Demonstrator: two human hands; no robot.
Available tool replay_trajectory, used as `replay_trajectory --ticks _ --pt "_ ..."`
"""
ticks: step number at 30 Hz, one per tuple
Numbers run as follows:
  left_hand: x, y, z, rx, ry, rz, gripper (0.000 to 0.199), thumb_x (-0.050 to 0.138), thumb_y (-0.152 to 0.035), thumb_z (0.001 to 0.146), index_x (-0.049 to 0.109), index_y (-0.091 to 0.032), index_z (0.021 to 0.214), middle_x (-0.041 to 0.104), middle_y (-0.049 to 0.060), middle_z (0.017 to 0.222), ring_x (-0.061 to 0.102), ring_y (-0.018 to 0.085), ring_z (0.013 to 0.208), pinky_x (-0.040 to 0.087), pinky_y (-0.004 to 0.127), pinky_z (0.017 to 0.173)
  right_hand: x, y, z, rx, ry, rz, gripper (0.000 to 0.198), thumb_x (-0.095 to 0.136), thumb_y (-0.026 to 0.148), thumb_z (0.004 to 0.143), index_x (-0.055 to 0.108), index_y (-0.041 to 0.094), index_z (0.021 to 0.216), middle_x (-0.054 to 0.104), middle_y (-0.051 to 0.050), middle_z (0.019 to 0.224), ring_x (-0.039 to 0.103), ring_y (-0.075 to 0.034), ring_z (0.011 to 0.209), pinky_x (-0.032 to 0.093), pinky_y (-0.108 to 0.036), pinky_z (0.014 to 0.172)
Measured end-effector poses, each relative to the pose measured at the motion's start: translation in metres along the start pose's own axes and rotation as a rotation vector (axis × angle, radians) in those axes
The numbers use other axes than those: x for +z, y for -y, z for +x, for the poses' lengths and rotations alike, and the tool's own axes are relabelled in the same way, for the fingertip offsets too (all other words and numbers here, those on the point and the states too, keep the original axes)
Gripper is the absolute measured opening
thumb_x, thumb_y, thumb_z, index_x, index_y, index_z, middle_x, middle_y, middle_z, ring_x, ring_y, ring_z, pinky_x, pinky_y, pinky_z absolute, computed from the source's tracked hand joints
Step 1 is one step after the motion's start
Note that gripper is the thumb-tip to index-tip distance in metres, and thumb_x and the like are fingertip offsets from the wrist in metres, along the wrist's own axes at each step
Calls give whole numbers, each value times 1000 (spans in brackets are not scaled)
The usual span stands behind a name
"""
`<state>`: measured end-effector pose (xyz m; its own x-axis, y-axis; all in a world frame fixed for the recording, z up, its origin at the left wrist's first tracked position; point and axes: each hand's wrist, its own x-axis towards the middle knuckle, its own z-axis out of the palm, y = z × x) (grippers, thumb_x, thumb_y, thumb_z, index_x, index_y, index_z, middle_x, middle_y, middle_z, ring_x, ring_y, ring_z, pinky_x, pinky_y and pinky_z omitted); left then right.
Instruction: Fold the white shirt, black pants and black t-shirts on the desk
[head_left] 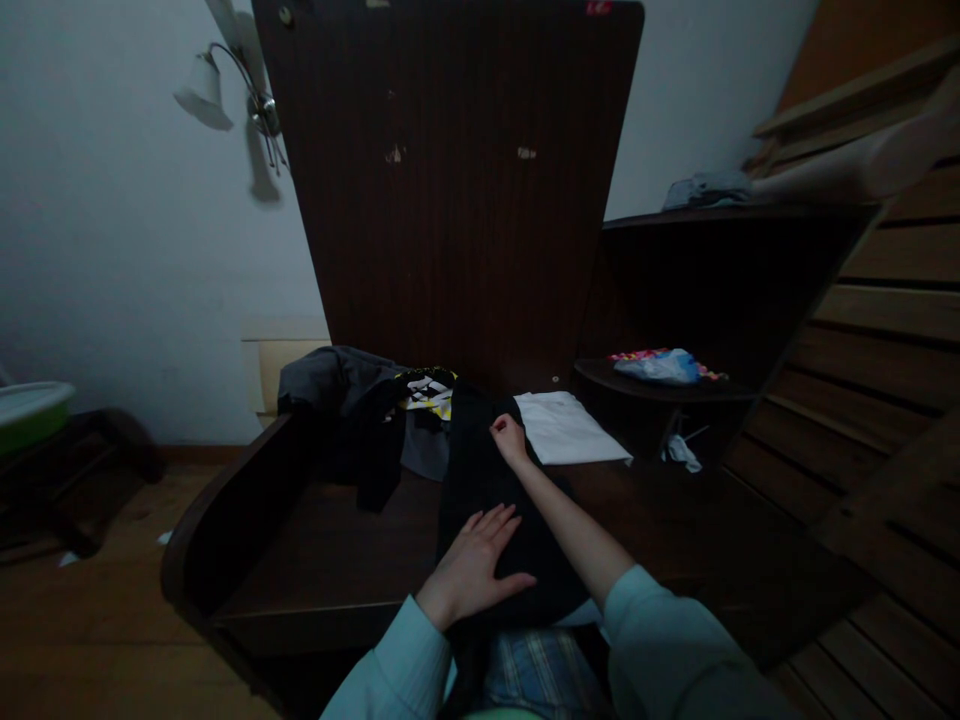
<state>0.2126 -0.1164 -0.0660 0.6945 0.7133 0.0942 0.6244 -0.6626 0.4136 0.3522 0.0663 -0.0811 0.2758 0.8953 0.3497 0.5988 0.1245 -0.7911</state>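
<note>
A long black garment, its kind hard to make out in the dim light, lies lengthwise on the dark wooden bench. My left hand rests flat on its near part, fingers stretched and thumb out to the side. Farther up the cloth, my right hand is closed, its fingers curled together against the garment. Whether a fold is pinched in them is hidden. Just right of that hand lies a folded white cloth.
A heap of dark grey clothes lies at the bench's left end beside a yellow, black and white patterned cloth. Right, a corner shelf holds a plastic bag. The bench's curved armrest bounds the left; wooden slats stand right.
</note>
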Motion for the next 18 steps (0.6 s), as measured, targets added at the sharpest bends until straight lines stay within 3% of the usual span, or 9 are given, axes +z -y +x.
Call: replay_trajectory --ticks 3,5,8,10,13,18 --pt "0 0 0 1 -1 5 71 46 -57 77 30 -18 134 26 8 142 21 23 131 18 43 107 -4 6 -5 -63 -59 -37 8 47 15 71 53 20 74 57 -2 78 55 -16 74 42 -28 74" --pt "0 0 -1 2 -3 4 71 45 -58 77 30 -18 134 26 8 142 21 22 131 18 43 107 -6 12 -11 -211 -80 -86 12 47 21 75 55 18 84 57 -6 88 54 -18 80 42 -30 77" --pt "0 0 -1 6 -2 2 71 44 -58 77 30 -18 134 26 9 142 21 22 131 18 43 107 -5 21 -21 -555 55 -173 25 51 30 78 56 19 99 57 -9 101 50 -21 95 40 -34 85" --pt "-1 -1 0 7 -1 1 71 45 -58 77 30 -18 134 26 9 142 21 23 131 18 43 107 -3 26 -25 -704 177 -234 30 53 31 78 55 19 106 56 -9 107 47 -22 102 38 -35 89" --pt "-2 -2 0 0 -1 1 71 46 -57 77 31 -17 133 27 9 142 21 22 131 18 42 107 1 27 -25 -721 241 -303 33 49 25 80 54 18 111 55 -9 112 46 -22 106 38 -36 91" --pt "-3 -3 0 -4 0 -6 70 47 -55 77 32 -17 133 28 9 141 22 22 131 18 42 107 6 19 -19 -596 206 -362 42 44 22 81 46 13 122 46 -12 127 37 -22 119 33 -36 98"
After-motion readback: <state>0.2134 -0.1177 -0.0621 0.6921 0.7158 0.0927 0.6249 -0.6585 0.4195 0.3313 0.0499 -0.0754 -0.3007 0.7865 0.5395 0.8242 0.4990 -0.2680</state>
